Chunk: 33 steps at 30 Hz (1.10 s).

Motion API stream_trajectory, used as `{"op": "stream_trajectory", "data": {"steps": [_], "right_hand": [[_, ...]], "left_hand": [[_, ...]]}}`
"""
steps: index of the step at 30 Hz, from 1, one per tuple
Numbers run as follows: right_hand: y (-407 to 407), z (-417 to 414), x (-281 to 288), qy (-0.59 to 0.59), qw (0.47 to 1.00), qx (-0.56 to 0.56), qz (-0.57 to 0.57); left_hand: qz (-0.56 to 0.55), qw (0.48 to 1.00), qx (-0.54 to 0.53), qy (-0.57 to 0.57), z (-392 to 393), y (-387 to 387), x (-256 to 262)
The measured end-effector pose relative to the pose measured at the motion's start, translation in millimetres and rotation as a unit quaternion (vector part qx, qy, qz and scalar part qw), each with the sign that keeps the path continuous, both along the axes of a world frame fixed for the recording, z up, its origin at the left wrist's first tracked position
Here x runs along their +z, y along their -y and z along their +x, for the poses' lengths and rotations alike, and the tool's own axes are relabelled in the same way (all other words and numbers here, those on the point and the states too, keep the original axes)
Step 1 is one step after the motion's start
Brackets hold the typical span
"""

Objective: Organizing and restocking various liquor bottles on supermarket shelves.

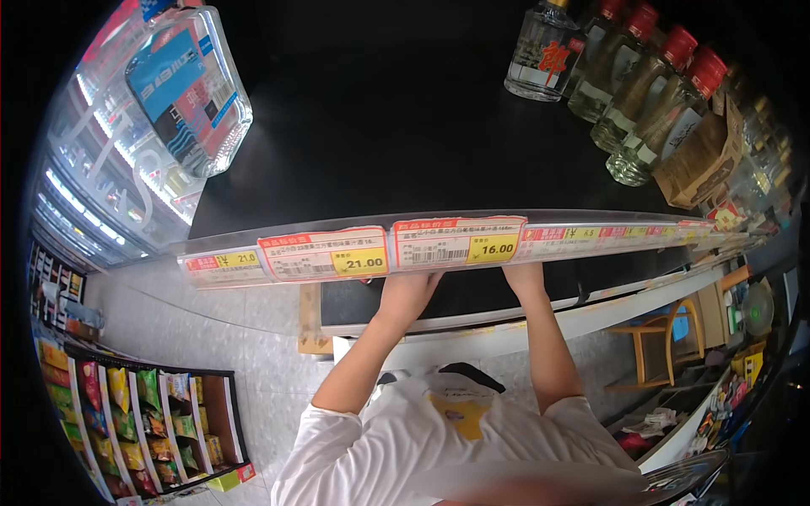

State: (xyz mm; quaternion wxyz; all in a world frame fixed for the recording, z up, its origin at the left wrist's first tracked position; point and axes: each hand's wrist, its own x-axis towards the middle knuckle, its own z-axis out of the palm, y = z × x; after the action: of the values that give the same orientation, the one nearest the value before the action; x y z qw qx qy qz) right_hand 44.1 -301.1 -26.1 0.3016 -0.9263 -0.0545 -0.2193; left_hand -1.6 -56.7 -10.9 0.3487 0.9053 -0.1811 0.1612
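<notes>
My left hand [410,292] reaches beneath the front edge of the upper black shelf [405,152], its fingers hidden by the clear price-tag strip [455,243]. Farther right, my right hand [525,278] also goes behind that strip, with only the wrist and back of the hand showing. Whether either hand holds anything is hidden. Below the strip, a lower black shelf [468,297] shows between and around the hands. On the upper shelf, a clear flat bottle with a blue label [183,95] stands at the left, and a clear glass bottle with red writing [545,57] at the right.
Several red-capped glass bottles [658,120] line the upper shelf's right side beside an open cardboard box [699,158]. A snack rack [234,411] stands on the floor at lower left. At right are a wooden chair [671,341] and a fan [757,308].
</notes>
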Motion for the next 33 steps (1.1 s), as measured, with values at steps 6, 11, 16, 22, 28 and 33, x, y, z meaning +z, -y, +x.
{"op": "stream_trajectory", "data": {"steps": [6,11,16,22,28,33], "right_hand": [[-13.5,-39.2,38.1,-0.047,0.997,-0.030,0.055],[-18.2,-85.9,89.2,0.050,0.998,-0.001,0.029],[-26.9,-146.2,217.9,0.029,0.983,0.180,0.029],[-51.0,-117.2,339.7,0.269,0.944,0.067,-0.181],[-65.2,-25.5,377.7,0.194,0.919,-0.016,-0.343],[-65.3,10.9,392.5,0.082,0.918,-0.028,-0.386]], "left_hand": [[0.030,0.998,0.010,-0.053,-16.5,-4.6,4.6],[-0.003,1.000,0.002,-0.002,-44.9,-17.5,15.5],[0.025,0.998,0.014,0.050,-78.8,-37.9,31.8],[-0.017,0.993,-0.068,0.091,-93.9,-43.6,50.5],[-0.040,0.992,-0.104,0.065,-107.0,-44.9,53.7],[-0.019,0.990,-0.123,0.071,-114.3,-53.0,43.5]]}}
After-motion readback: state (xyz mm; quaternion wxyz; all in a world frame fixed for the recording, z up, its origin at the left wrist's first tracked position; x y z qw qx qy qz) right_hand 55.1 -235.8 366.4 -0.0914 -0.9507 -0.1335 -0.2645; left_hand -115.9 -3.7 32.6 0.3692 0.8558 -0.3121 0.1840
